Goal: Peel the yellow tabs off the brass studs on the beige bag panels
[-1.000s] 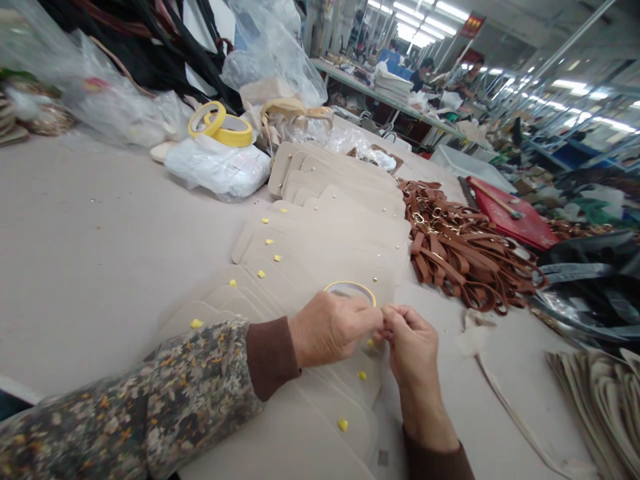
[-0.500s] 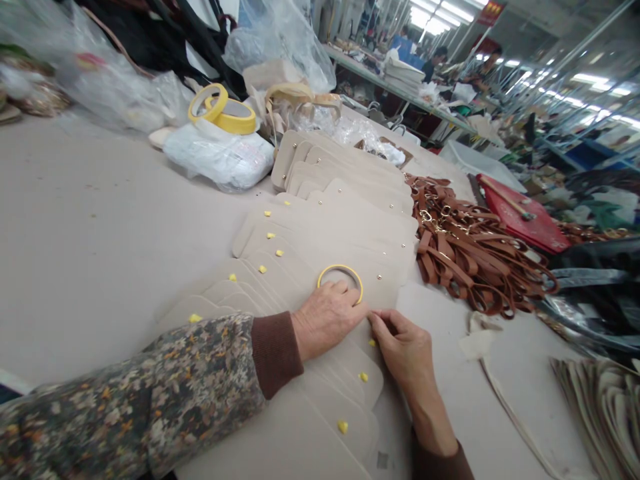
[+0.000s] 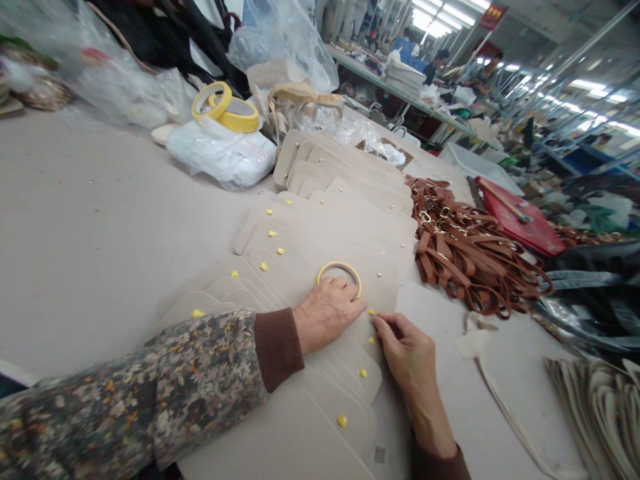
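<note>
My left hand point(image 3: 330, 312) lies over the overlapping beige panels, its fingers curled round a thin roll of yellow tape point(image 3: 356, 277). To its right, my right hand point(image 3: 407, 347) is closed, thumb and forefinger pinched together. Just beyond those fingertips a small piece of yellow tape point(image 3: 371, 312) shows at the panels' edge; whether the fingers still grip anything is too small to tell. More yellow bits, such as one piece point(image 3: 362, 373) below, sit along both sides of the fanned beige panels point(image 3: 320, 233). Panels farther back carry small metal studs.
Brown straps with gold-coloured hooks point(image 3: 455, 247) are heaped at the right. Behind them lies a red board with a hammer point(image 3: 505, 200). Two yellow tape rolls point(image 3: 240, 117) rest on a plastic-wrapped bundle point(image 3: 220, 157) at back left. Stacked beige pieces point(image 3: 595, 407) stand at lower right.
My right hand has drawn slightly right, away from my left hand. A yellow tape piece now shows between them. My left hand keeps the roll.
</note>
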Demonstrator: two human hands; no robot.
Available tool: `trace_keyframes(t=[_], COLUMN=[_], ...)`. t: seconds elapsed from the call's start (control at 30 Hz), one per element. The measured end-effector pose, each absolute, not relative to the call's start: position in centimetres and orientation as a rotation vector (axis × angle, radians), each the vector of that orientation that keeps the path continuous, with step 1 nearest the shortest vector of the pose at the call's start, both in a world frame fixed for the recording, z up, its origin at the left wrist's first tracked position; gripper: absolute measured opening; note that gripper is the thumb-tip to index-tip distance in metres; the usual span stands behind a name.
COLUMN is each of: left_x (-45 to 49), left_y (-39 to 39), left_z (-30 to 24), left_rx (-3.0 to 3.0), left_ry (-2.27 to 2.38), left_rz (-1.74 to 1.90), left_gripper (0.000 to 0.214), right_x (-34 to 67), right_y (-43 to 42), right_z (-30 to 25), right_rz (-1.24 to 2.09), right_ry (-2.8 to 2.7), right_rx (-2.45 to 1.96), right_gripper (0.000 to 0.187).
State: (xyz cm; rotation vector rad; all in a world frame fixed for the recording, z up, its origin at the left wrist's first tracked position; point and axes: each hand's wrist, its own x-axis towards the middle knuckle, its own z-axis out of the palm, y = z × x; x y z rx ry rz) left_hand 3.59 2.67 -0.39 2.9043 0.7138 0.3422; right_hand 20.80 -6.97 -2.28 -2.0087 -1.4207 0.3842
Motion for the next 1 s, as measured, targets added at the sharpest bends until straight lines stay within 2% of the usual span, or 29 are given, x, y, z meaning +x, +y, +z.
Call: trace_keyframes(t=[0.17, 0.37, 0.57, 0.7, 0.83, 1.0], left_x=[3.5, 3.4, 3.0, 2.7, 2.7, 3.0], left_y=[2.7, 2.5, 2.9, 3.2, 3.1, 2.8], left_z=[0.1, 0.0, 0.2, 0.6, 0.6, -0.1], left_rx=[2.884, 2.887, 2.874, 2.824, 2.737, 2.699], left_ry=[0.707, 0.657, 0.563, 0.507, 0.422, 0.346], left_rz=[0.310, 0.283, 0.439, 0.593, 0.772, 0.912], left_gripper=[0.014, 0.014, 0.015, 0.017, 0.020, 0.038], right_x=[20.0, 19.4, 20.6, 21.3, 21.1, 19.6], right_y=[-6.5, -5.4, -6.1, -7.0, -7.6, -7.3], right_z=[-2.5, -2.0, -1.0, -0.8, -0.4, 0.8], right_rz=[0.174, 0.206, 0.593, 0.721, 0.601, 0.349], right_ry=[-1.577, -1.628, -1.641, -1.389, -1.179, -1.485], right_rx=[-2.008, -2.051, -2.037, -1.903, -1.745, -1.588], right_gripper=[0.027, 0.024, 0.020, 0.026, 0.030, 0.021])
